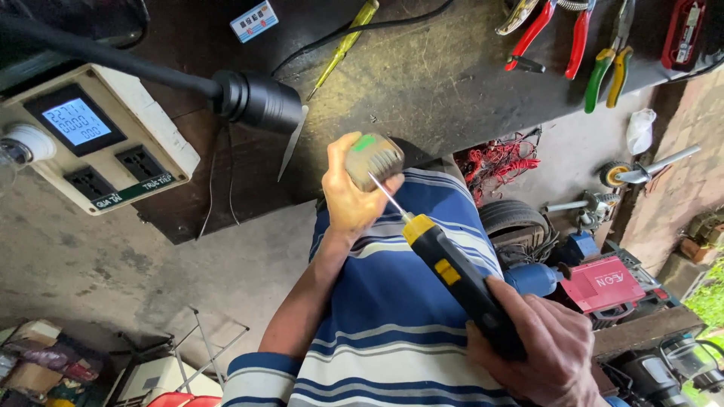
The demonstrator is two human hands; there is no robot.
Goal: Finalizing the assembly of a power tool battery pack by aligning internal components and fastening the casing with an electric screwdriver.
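A: Gripping is shown on both sides: a small rounded grey-brown plastic part with a green patch (373,157) is enclosed by the fingers of the left hand (348,197), and the black-handled screwdriver with a yellow collar (451,277) is clasped firmly by the right hand (544,353).

B: Where is the part held?

A: It is held up above the blue and white striped shirt (392,301), just in front of the edge of the dark workbench (422,83). The thin metal shaft (388,196) is touched to its face (the exact seat of the tip cannot be made out).

B: How is the work best done?

A: By judgement, the shaft should be kept in line with the fastener, and the part should be braced steadily so that no slip is made toward the left palm. A slip seems likeliest if the handle is tilted.

B: What else is seen?

A: Red-handled pliers (554,34) and a white socket box with a display (98,136) are seen on the bench.
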